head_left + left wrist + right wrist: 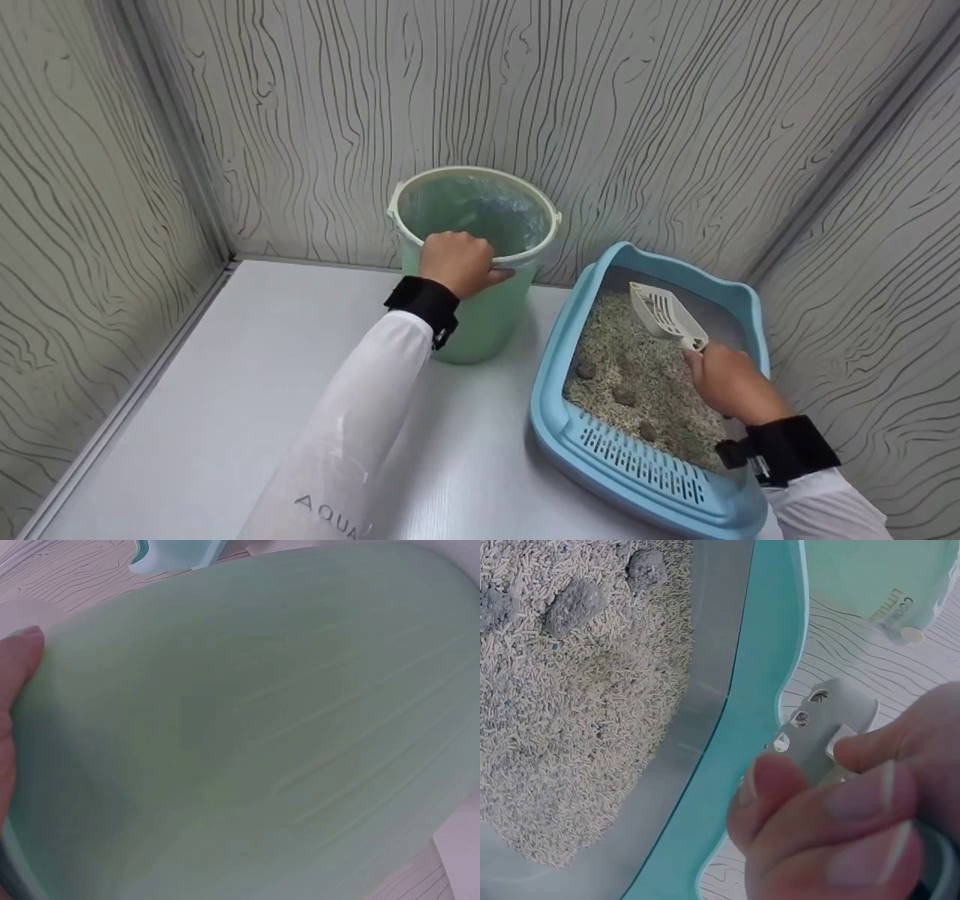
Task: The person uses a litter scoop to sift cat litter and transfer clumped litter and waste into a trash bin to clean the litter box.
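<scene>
My left hand [456, 264] grips the near rim of a pale green bin [480, 330] lined with a clear bag. The left wrist view is mostly filled by the bin's side [247, 720], with the thumb [21, 660] against it. My right hand [739, 382] holds a cream slotted litter scoop [665, 313] by its handle. The scoop hangs above the far part of a blue litter box [553, 375], with small brownish bits showing in its bowl. Pellet litter [592, 742] covers the box floor, and several dark clumps [576, 606] lie on it.
The bin and box stand side by side on a white tabletop [225, 390], the bin close to the wood-grain back wall [337, 112]. Similar panels rise at left and right. A perforated ledge [637, 457] runs along the box's near end.
</scene>
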